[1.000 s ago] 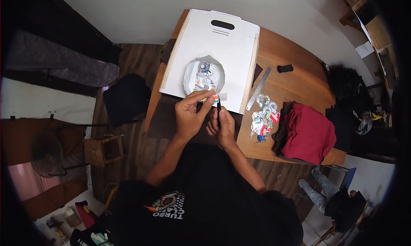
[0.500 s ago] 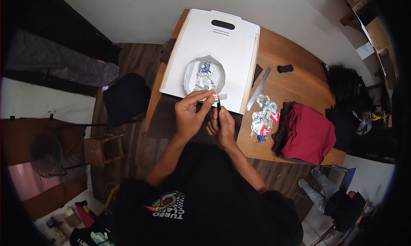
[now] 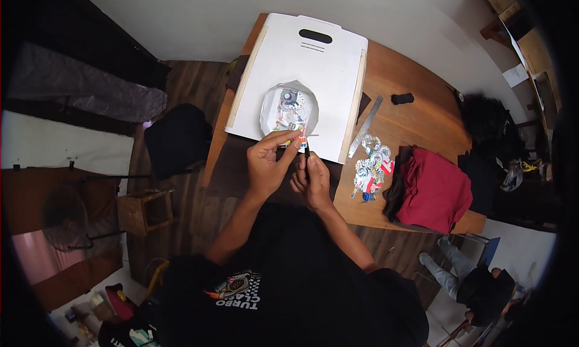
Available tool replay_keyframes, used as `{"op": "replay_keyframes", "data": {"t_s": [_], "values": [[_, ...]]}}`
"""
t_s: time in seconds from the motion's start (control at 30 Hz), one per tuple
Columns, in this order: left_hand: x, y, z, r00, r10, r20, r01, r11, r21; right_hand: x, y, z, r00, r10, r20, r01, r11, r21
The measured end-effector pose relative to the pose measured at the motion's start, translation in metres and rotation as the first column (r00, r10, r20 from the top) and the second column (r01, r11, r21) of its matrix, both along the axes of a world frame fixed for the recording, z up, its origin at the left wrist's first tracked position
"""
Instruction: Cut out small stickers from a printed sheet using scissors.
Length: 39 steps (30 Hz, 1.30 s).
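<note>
Roughly mid-job, judging by the piles. Left to right: left hand (image 3: 269, 163) was curled nearly closed, thumb and forefinger pinched on a small colourful sticker cutout (image 3: 294, 140), held just above the near edge of the white board (image 3: 325, 69). Right hand (image 3: 312, 179) sat just beside it, fist closed round a thin dark craft knife (image 3: 306, 155), tip up against the cutout. Couldn't tell whether the blade was actually in the paper; too small.

Source sheet, a printed sticker sheet (image 3: 288, 107) already trimmed to a ragged round shape, lay flat on the board just beyond the hands. It still carried several uncut graphics, so I'd say a fair bit was left.

Further right, a metal ruler (image 3: 366, 125) lay diagonally on the wooden table (image 3: 416, 120), touching the board's right edge. Next to it, a heap of finished cutouts (image 3: 371, 165), a good handful, loosely overlapping. That's the done side.

Beyond that: red cloth (image 3: 435, 190) folded over something dark, and a small black object (image 3: 402, 98) further back, both well apart from the work.

My read: more than a few pieces cut and stacked, one piece being trimmed in hand, remainder of the sheet not yet touched. Exact count not readable from here.
</note>
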<state>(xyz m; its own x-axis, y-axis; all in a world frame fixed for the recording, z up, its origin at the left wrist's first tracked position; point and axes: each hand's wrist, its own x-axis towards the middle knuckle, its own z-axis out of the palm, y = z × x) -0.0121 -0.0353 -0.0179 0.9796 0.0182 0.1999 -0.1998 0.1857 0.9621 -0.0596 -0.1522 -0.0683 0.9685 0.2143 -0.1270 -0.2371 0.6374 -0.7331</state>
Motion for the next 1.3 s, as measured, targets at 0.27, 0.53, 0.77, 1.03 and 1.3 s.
{"op": "replay_keyframes", "data": {"t_s": [0.27, 0.53, 0.77, 1.03, 1.3], "values": [[-0.001, 0.003, -0.01, 0.999, 0.011, -0.03, -0.011, 1.0, -0.01, -0.001, 0.002, -0.002, 1.0, 0.009, -0.028, -0.009, 1.0, 0.008], [-0.001, 0.004, -0.013, 0.997, -0.024, -0.071, 0.022, 1.0, -0.02, 0.002, 0.003, -0.004, 0.999, -0.004, -0.033, 0.004, 1.0, 0.029], [-0.001, 0.01, -0.027, 0.997, 0.01, -0.074, -0.011, 1.0, -0.005, 0.004, 0.009, -0.007, 0.995, 0.002, -0.096, 0.001, 1.0, 0.026], [0.007, 0.009, -0.044, 0.979, 0.041, -0.2, -0.045, 0.999, -0.018, 0.013, 0.015, -0.027, 0.985, -0.013, -0.17, 0.018, 0.999, 0.027], [0.01, 0.011, -0.04, 0.975, 0.044, -0.216, -0.056, 0.997, -0.05, 0.019, 0.006, -0.03, 0.982, -0.046, -0.183, 0.047, 0.999, 0.0]]}}
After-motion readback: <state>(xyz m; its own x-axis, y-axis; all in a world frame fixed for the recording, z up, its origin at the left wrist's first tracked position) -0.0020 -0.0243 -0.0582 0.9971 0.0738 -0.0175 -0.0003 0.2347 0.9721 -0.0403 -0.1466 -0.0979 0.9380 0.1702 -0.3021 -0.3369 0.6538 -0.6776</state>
